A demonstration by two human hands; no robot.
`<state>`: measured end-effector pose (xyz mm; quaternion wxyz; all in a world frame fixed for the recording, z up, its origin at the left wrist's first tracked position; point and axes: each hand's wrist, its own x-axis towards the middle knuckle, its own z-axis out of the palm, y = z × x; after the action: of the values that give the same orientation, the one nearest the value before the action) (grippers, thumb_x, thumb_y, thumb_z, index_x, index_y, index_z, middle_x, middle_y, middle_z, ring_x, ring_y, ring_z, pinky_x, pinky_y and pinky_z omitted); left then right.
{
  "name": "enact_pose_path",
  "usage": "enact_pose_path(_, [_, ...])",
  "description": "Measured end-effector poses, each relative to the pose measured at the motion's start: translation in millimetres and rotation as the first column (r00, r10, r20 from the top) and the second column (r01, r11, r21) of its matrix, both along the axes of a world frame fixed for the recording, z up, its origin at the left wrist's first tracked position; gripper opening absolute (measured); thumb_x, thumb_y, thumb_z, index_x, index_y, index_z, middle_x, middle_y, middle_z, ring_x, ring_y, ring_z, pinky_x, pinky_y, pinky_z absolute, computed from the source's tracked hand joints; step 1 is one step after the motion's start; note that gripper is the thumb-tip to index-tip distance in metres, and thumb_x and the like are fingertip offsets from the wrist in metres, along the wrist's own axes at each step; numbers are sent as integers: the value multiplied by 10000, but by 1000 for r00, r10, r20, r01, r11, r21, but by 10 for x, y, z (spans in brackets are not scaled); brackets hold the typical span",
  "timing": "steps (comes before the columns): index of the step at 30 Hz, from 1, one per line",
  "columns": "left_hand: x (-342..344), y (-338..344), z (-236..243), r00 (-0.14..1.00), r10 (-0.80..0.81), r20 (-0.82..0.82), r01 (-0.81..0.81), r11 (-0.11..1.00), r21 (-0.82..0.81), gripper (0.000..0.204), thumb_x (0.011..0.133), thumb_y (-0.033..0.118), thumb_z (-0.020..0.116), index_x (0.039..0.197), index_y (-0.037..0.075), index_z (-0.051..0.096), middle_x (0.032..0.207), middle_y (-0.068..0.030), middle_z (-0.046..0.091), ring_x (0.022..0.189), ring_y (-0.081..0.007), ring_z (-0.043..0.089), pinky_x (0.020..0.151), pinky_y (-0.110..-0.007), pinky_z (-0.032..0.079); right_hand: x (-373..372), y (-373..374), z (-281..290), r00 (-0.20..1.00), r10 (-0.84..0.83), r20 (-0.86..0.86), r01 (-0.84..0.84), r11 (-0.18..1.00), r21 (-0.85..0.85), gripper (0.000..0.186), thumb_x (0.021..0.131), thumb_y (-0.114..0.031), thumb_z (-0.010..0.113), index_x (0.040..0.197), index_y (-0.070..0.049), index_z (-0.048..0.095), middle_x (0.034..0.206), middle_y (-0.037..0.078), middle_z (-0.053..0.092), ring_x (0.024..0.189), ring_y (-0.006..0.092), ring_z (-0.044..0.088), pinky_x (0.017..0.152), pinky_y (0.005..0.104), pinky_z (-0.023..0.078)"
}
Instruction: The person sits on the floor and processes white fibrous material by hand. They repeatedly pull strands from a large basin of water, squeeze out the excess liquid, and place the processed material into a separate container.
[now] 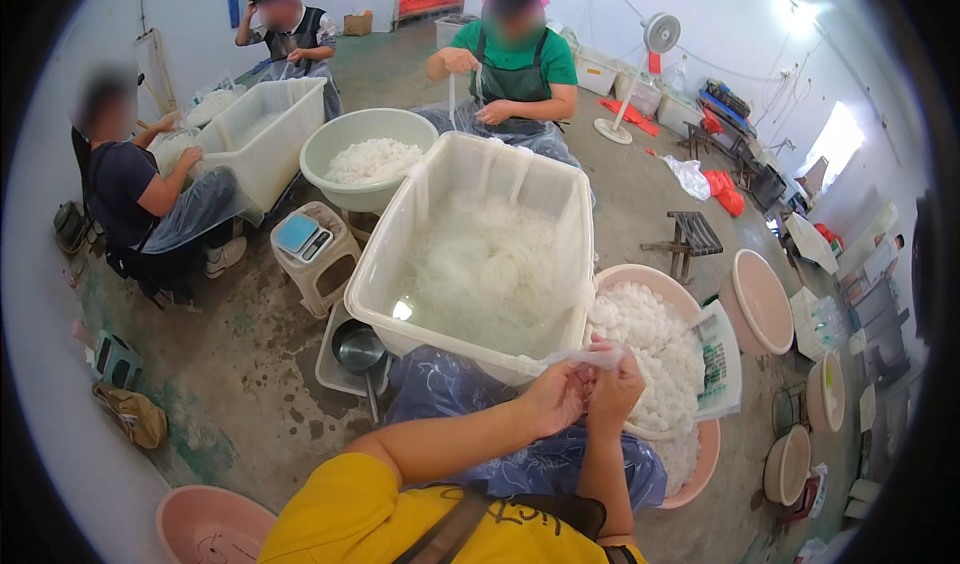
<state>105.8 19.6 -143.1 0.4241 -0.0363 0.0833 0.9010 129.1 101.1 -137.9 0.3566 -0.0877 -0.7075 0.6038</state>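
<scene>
My left hand (557, 400) and my right hand (614, 388) meet just past the near right corner of a big white rectangular tub (368, 299). Both are closed on a short bundle of whitish, see-through strands (597, 357), which stretches across the fingertips. What lies under the fingers is hidden. Cloudy water and a loose mass of pale strands (490, 269) fill the tub. Close by on the right, a pink basin (625, 271) is heaped with small white clumps (650, 349). A blue plastic apron (440, 379) covers my lap.
Left of the tub are a green basin (312, 169) of white clumps, a stool (318, 282) bearing a scale (302, 235), and a metal ladle (358, 349). A printed sack (718, 364) leans at the right basin. A co-worker (520, 59) sits opposite; two others sit far left.
</scene>
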Motion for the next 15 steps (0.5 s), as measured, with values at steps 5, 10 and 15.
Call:
enact_pose_path(5, [-23, -294, 259, 954, -40, -298, -26, 976, -215, 62, 863, 132, 531, 892, 84, 505, 779, -12, 494, 703, -101, 471, 620, -223, 393, 110, 224, 304, 964, 241, -111, -265, 860, -436, 150, 841, -82, 513, 773, 18, 600, 803, 83, 596, 642, 133, 521, 562, 226, 404])
enact_pose_path(10, [-298, -637, 631, 345, -297, -890, -470, 766, -438, 117, 848, 140, 556, 904, 37, 547, 785, 3, 555, 722, -42, 487, 651, -181, 399, 276, 101, 870, 969, 218, 115, -232, 646, 728, 101, 706, -107, 639, 790, -54, 624, 861, 65, 606, 762, 244, 590, 638, 321, 471])
enact_pose_path(15, [-204, -414, 519, 569, -81, -818, -386, 852, -353, 157, 853, 159, 472, 909, 32, 546, 835, -10, 547, 802, -104, 505, 766, -246, 394, 290, 133, 935, 997, 52, 51, -71, 556, 828, 70, 751, -127, 610, 770, -78, 563, 948, 74, 612, 763, 223, 589, 613, 328, 467])
